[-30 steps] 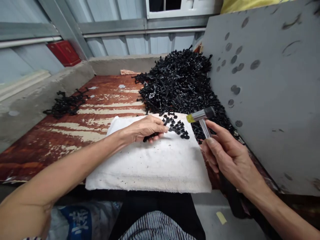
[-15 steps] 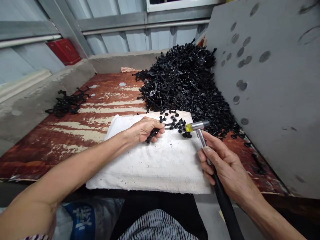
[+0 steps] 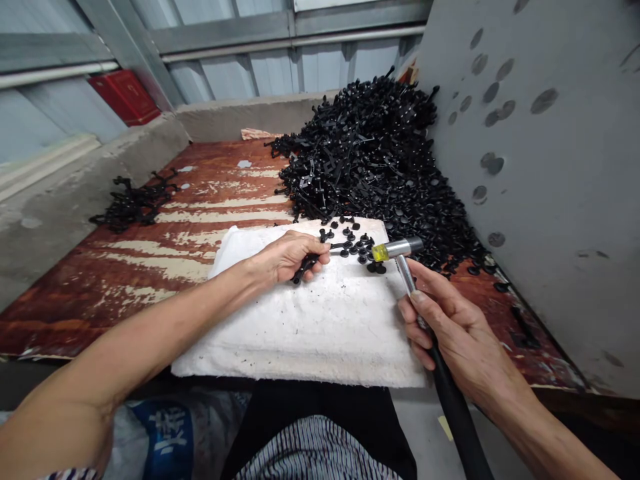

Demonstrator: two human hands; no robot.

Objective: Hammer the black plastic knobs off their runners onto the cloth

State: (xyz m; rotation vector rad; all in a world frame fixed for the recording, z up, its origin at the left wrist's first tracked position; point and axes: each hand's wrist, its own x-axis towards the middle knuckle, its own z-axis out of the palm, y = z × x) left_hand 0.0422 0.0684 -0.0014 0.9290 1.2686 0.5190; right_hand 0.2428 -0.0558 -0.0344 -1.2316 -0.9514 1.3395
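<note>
My left hand [image 3: 287, 257] is closed on a black plastic sprue strip [image 3: 306, 266], holding it flat on a white cloth pad [image 3: 310, 327]. My right hand [image 3: 450, 333] grips the black handle of a small hammer [image 3: 397, 249] with a metal head and a yellow tip. The yellow tip hovers just above several loose black round pieces [image 3: 355, 247] at the pad's far edge, right beside the strip's end.
A large heap of black plastic sprues [image 3: 375, 160] rises behind the pad against a grey board [image 3: 540, 167] on the right. A smaller black pile [image 3: 133, 203] lies at the left on the worn red tabletop [image 3: 150, 253]. Concrete ledges edge the table.
The hammer came down from a raised position to just over the black pieces, then stayed there. My left hand kept its hold on the strip.
</note>
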